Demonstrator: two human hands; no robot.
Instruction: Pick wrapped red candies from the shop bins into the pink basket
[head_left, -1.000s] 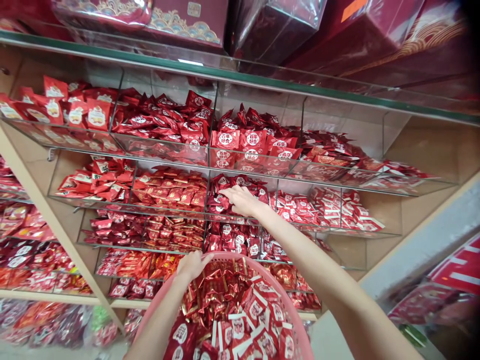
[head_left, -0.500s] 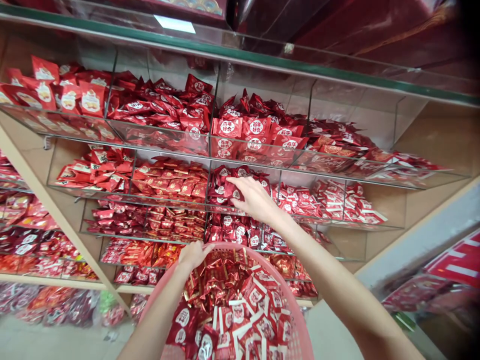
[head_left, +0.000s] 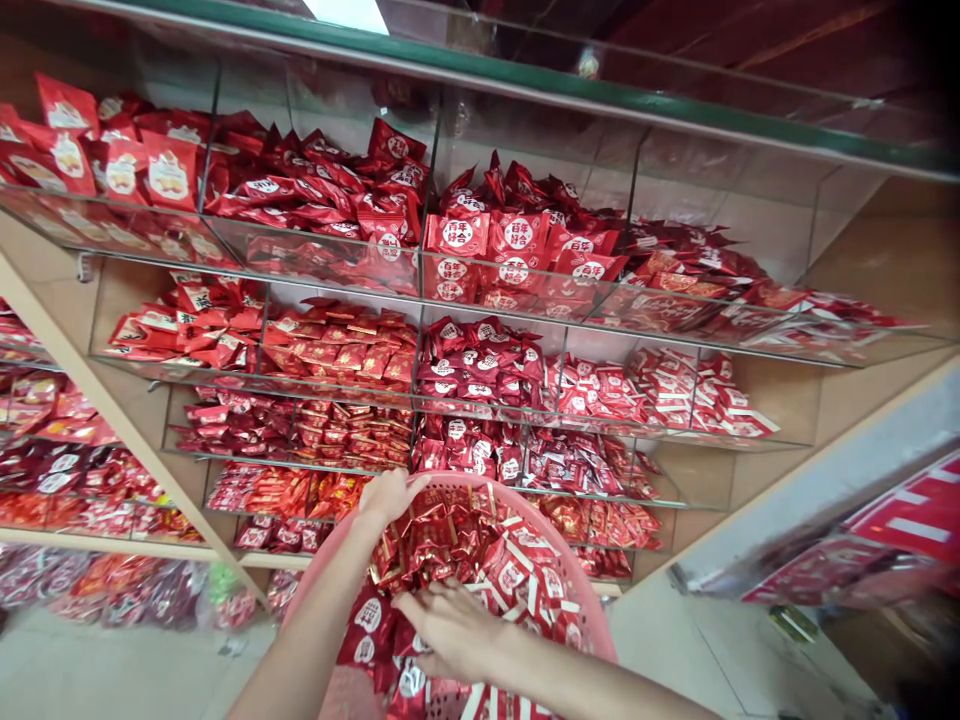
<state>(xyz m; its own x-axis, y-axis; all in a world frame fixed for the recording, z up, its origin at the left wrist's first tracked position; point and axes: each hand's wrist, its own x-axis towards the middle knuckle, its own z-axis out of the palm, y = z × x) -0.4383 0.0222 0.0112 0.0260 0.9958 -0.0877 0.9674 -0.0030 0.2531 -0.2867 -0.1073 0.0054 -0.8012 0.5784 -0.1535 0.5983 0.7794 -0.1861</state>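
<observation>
My left hand (head_left: 388, 497) grips the far rim of a pink plastic basket (head_left: 592, 610), thumb along the edge. Red, white-striped and dark red candy packets (head_left: 517, 570) fill much of the basket. Inside it, my right hand (head_left: 446, 630) reaches down among the packets, beside dark red ones with white labels (head_left: 369, 615). Its fingers are bent and partly hidden, so whether it holds a packet cannot be made out. Beyond the basket, similar dark red packets (head_left: 480, 365) lie in a middle shelf compartment.
Glass-fronted shelves (head_left: 525, 322) with divided compartments of red packets rise ahead. Bagged goods (head_left: 150, 590) lie along the floor at the left. A red and white package (head_left: 911, 510) is at the right, above the tiled floor (head_left: 705, 620).
My right hand has moved down from the middle shelf's dark red packets into the basket. My left hand stays on the rim. The view has shifted slightly.
</observation>
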